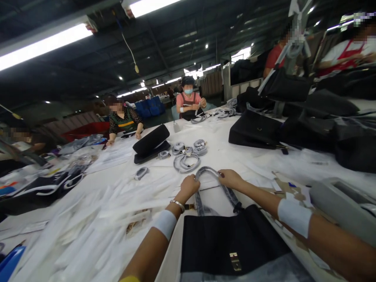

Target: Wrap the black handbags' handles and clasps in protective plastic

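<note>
by the near edge of the table, the left hand and right hand each grip the wrapped handle of a black bag, whose inside is hidden. beyond them, bare white surface shows between coils and other bags towards the right edge; strips, perhaps plastic in this blur, crowd the near left.

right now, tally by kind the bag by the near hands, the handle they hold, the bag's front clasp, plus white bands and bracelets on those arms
Black bag: 1
Handle, in the left hand and right hand: 1
Gold front clasp: 1
White arm bands: 2
Silver bracelet: 1
Total: 6
</note>
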A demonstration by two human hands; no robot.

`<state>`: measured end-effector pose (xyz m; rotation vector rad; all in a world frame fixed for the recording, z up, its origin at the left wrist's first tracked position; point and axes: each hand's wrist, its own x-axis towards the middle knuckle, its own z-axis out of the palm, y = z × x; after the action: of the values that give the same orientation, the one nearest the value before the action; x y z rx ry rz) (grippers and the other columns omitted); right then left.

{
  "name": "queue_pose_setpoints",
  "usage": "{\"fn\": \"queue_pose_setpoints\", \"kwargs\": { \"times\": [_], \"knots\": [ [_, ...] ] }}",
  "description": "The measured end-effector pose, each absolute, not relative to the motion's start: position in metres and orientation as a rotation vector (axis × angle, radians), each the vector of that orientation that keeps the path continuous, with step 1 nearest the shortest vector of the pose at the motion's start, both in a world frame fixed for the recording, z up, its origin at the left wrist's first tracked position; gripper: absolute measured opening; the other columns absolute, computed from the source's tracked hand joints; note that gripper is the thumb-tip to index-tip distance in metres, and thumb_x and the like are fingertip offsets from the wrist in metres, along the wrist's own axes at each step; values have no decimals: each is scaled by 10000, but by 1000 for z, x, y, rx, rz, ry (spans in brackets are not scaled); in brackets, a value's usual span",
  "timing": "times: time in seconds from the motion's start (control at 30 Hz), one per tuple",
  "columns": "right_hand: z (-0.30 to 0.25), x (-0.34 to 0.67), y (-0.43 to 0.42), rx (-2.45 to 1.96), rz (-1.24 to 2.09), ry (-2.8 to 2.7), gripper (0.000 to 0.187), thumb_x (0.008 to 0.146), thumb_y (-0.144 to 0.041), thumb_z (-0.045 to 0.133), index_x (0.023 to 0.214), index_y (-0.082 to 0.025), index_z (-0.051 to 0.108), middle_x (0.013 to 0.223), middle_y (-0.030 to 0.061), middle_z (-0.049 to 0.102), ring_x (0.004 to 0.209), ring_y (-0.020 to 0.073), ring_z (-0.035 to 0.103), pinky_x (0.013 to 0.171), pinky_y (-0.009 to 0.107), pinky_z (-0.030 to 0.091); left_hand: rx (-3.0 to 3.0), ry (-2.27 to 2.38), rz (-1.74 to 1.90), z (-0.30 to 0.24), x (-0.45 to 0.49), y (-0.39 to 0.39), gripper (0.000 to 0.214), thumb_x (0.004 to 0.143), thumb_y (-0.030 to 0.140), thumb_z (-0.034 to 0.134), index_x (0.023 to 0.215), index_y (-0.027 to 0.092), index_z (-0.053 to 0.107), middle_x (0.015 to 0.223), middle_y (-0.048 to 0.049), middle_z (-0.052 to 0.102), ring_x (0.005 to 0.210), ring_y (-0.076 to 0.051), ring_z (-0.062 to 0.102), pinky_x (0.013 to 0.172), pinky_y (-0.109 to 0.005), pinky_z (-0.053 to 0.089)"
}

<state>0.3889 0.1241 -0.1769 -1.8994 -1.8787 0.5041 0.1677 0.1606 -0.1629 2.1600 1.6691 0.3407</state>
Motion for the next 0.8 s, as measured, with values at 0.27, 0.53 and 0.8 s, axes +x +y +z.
{"fn": "queue_pose_setpoints", "kwargs": {
  "times": [0.27, 0.53, 0.8],
  "knots": [
    [-188, 399, 135, -1816, 463, -1780, 408, 912, -278, 469, 1287, -204, 611, 1217, 80, 685, 1105, 251, 622, 972, 352, 448, 2003, 1556, 450, -186, 147, 189, 352, 976, 376, 538, 1253, 161, 555, 1109, -76, 656, 887, -183, 665, 791, -383, 570],
    [-200, 385, 156, -1779, 695, -1772, 250, 941, -332, 542, 1082, -170, 671, 1117, 88, 703, 1076, 231, 623, 980, 416, 441, 1944, 1570, 401, -194, 168, 204, 293, 933, 349, 609, 1160, 164, 612, 1226, -91, 611, 1098, -242, 601, 944, -474, 507],
    [-190, 377, 171, -1623, 1018, -1469, 303, 957, -452, 456, 1077, -202, 578, 1028, 77, 707, 873, 183, 661, 741, 311, 524, 1695, 1279, 435, -171, 186, 233, 329, 958, 394, 565, 1178, 150, 586, 1094, -74, 645, 897, -186, 653, 778, -378, 569]
  ]
}}
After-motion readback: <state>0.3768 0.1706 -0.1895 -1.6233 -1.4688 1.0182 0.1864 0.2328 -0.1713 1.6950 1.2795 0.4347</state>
